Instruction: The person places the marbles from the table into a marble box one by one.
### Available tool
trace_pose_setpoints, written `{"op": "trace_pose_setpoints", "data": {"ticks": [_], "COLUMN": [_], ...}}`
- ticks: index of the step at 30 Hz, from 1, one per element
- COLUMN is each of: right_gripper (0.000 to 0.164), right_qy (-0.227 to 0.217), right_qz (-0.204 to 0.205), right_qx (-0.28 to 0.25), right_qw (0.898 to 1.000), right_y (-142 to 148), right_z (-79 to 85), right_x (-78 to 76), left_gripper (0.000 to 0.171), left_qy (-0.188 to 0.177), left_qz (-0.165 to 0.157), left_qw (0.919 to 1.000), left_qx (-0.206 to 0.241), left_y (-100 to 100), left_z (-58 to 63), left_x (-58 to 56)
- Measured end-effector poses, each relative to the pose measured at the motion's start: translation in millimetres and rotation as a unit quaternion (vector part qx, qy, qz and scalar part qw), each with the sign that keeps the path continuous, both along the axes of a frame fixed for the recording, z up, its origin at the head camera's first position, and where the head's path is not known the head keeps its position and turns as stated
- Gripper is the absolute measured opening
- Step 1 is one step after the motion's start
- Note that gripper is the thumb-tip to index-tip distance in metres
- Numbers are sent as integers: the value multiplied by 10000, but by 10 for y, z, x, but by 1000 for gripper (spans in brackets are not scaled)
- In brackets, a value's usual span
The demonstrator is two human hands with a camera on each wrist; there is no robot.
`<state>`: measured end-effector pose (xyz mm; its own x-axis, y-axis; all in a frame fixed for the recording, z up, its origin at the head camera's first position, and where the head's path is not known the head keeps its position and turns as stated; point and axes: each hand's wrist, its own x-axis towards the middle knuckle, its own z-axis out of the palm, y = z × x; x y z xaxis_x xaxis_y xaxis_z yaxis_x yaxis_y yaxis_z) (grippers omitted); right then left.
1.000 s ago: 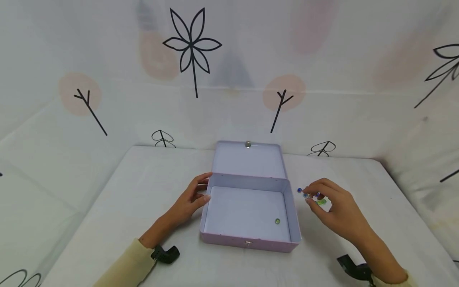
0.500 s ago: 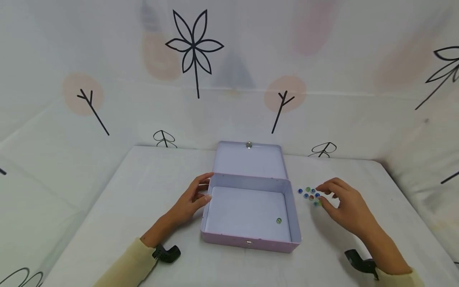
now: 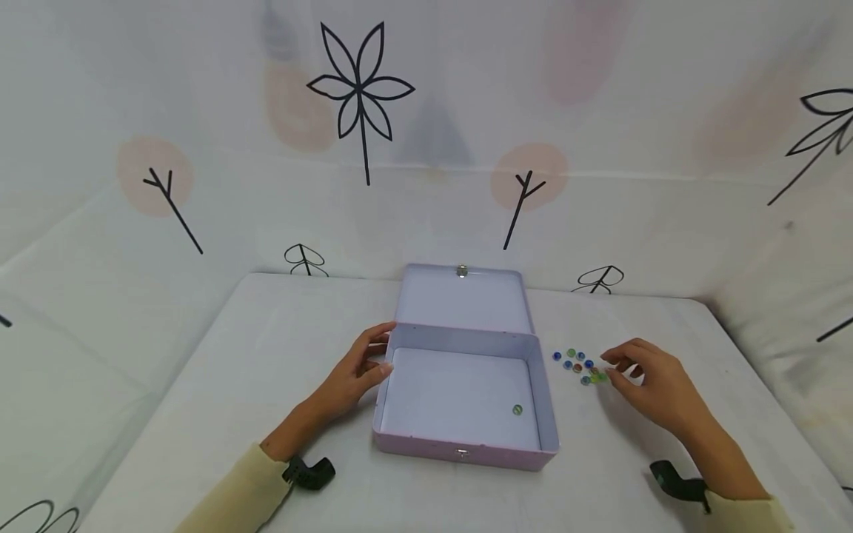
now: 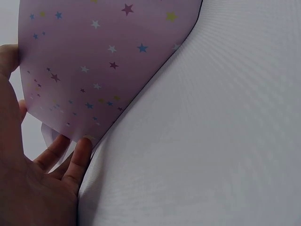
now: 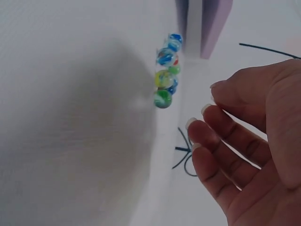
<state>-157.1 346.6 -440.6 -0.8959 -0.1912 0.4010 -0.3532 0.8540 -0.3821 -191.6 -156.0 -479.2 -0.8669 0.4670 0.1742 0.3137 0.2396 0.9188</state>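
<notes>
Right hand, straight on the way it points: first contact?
Probably the translucent green, round glass marble at the right edge of the multicoloured glass marble cluster; the right hand points leftward, towards it. Height is unclear, so it may pass above.

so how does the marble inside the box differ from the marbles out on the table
The lone marble lies by itself in the box; the outside marbles form a loose cluster on the table. The lone marble looks green, while the outside marbles mix blue, green, yellow and reddish tones. The right hand is close to the outside marbles, not the lone marble. All look small, round and glassy.
</notes>
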Motion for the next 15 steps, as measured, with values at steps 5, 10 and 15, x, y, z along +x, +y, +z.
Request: {"op": "trace_pose_setpoints", "data": {"ticks": [5,10,15], "right_gripper": [26,25,25], "right_qy": [-441,-712,-1070], "right_qz": [-90,-131,-150], "right_qx": [69,51,33], "right_qw": [9990,9974,9941], "right_y": [21,55,64], "right_z": [-37,-78,-128], "right_x": [-5,-15,-27], "left_gripper": [67,66,67], "left_qy": [35,54,33], "left_qz": [-12,-2,-15], "left_qw": [10000,10000,10000], "left_qx": [29,17,38], "left_y": [-6,-9,-10], "left_z": [-10,-14,-21], "left_x": [-5,-16,-22]}}
